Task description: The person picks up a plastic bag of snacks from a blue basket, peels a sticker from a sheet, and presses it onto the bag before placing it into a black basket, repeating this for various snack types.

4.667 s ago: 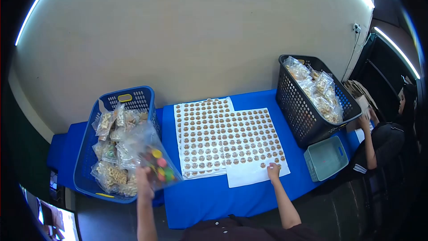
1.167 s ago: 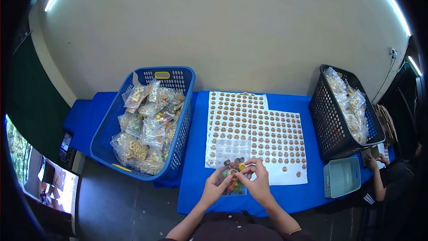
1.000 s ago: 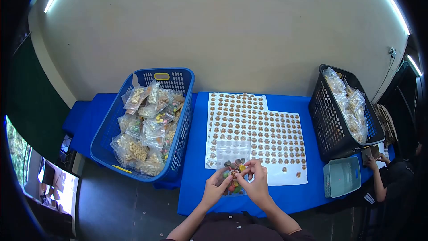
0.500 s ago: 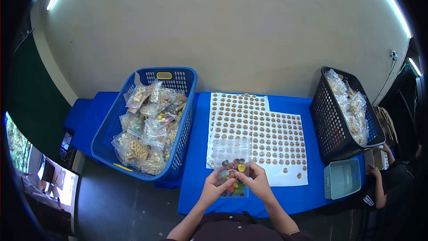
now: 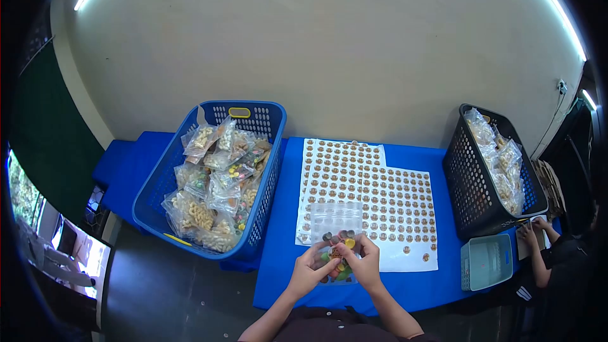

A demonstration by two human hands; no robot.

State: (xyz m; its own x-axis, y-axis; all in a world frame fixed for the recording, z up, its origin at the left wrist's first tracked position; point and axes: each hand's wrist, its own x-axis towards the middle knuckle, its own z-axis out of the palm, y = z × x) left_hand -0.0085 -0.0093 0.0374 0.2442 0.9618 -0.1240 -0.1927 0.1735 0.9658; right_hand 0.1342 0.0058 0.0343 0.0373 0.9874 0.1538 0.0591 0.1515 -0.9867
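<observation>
On the blue desk (image 5: 278, 266), the left hand (image 5: 308, 270) and right hand (image 5: 364, 263) both pinch a small clear bag (image 5: 335, 231) of colourful sweets, lying long-ways away from them.

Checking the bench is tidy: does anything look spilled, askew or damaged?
Nothing stands out. Both hands hold one clear bag over the sticker sheets; other bags stay inside the blue basket and black basket.
</observation>
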